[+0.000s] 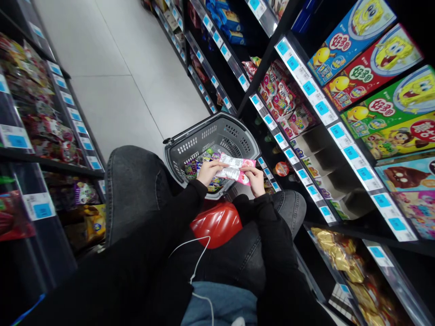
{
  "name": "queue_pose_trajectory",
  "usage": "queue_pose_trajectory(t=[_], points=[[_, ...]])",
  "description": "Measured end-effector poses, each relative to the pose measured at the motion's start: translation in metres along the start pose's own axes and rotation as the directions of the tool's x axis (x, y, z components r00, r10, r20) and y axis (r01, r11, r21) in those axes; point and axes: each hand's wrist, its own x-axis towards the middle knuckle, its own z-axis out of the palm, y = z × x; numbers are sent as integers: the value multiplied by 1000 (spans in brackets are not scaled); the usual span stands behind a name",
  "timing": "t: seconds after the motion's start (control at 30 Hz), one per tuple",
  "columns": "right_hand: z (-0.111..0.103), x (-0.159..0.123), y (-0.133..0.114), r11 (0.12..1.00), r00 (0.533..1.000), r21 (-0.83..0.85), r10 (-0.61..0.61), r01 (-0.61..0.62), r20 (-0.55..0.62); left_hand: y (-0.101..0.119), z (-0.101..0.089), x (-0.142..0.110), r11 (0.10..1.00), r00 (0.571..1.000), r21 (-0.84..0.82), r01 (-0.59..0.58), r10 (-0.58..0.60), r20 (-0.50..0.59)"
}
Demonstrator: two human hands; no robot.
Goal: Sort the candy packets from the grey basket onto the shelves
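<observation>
Left hand (210,171) and right hand (255,179) are wisely pinching the packet's (232,167) opposite ends above the basket's (195,134) near edge.

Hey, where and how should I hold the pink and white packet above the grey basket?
Probably pinch the pink and white packet near its two ends, coming from the left and right sides. It is long, flat and held roughly crosswise over the grey basket, and the left hand and right hand already grip it that way.
</observation>
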Motion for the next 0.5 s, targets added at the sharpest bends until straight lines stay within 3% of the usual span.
queue_pose_trajectory(t=[0.1,0.2,0.33,0.43,0.5], points=[[-2,-1,0,1000,1000,3,7,-7,23,-1,0,-1,998,1000,70,6,-5,-10],[0,-2,-1,999,999,-42,27,-26,29,-5,-1,1,993,995,114,8,3,-98],[4,0,4,996,998,-87,19,-25,-68,-7,-1,4,996,981,-76,49,-63,-184],[3,4,13,995,980,-99,-12,-8,-199,-5,0,4,980,987,-177,94,-114,-110],[2,6,18,998,978,-57,23,-35,-206,-2,2,2,963,989,-238,127,-141,-43]])
